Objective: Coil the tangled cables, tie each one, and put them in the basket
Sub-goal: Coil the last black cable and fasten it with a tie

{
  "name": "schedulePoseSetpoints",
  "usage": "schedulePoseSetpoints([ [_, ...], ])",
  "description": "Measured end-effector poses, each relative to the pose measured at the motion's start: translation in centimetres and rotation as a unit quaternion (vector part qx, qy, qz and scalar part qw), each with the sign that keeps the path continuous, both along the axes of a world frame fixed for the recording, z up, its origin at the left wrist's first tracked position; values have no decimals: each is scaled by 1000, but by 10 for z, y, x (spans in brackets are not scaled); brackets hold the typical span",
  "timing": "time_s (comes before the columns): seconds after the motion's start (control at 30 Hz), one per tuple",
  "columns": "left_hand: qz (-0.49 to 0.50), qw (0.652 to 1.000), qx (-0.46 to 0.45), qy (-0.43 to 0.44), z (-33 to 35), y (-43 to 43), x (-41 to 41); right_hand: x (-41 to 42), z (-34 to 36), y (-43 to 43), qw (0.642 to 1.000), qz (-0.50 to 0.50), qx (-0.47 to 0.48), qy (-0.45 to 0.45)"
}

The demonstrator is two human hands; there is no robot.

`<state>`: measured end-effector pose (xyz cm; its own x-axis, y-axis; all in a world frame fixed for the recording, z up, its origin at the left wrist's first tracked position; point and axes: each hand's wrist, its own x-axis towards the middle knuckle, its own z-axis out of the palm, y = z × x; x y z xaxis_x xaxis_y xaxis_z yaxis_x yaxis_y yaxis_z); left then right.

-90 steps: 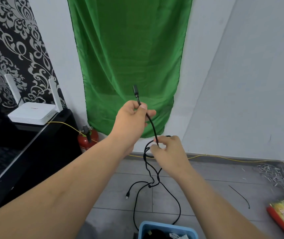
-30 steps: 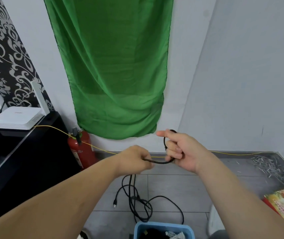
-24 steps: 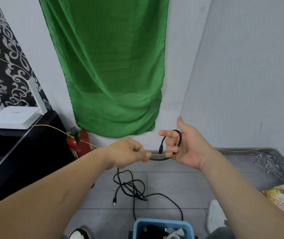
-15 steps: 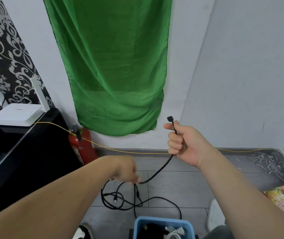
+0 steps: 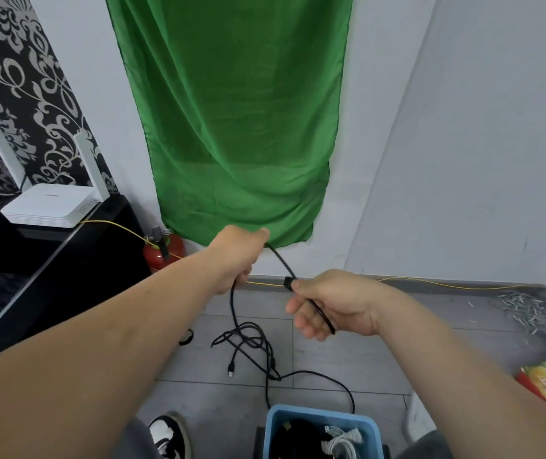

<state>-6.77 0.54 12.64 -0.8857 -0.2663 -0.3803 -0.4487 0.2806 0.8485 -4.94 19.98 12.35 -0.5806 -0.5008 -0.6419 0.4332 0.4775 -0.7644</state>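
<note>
Grey floor tiles carry the black cable tangle at 6 o'clock, near the blue basket. Router logo unreadable. Grip of left hand wraps the cable; right hand pinches its plug end.

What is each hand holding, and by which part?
Both hold one black cable: the right hand pinches it just behind the plug, the left hand grips it further along.

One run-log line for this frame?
left hand grips black cable | right hand pinches its plug end | slack tangled on floor | basket holds cables
</note>
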Motion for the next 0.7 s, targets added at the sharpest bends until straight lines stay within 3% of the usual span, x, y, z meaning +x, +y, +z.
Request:
schedulePoseSetpoints([
  [0.1, -26, 993, 114, 13, 22, 15, 8, -5, -4, -6, 992, -109, -56, -33],
  [0.17, -68, 987, 144, 5, 30, 21, 17, -10, -6, -7, 969, -195, -136, -60],
  [0.33, -176, 980, 86, -25, 24, 26, 32, -22, -3, -4, 868, -316, -369, -101],
  [0.5, -326, 945, 8, -12, -7, 22, 47, -24, 0, -4, 835, -361, -407, -85],
  [0.6, -388, 920, -31, -53, -18, 9, 51, -28, 7, 3, 806, -384, -439, -106],
  [0.7, -407, 906, -45, -107, -24, -3, 52, -28, 7, 11, 850, -249, -440, -149],
])
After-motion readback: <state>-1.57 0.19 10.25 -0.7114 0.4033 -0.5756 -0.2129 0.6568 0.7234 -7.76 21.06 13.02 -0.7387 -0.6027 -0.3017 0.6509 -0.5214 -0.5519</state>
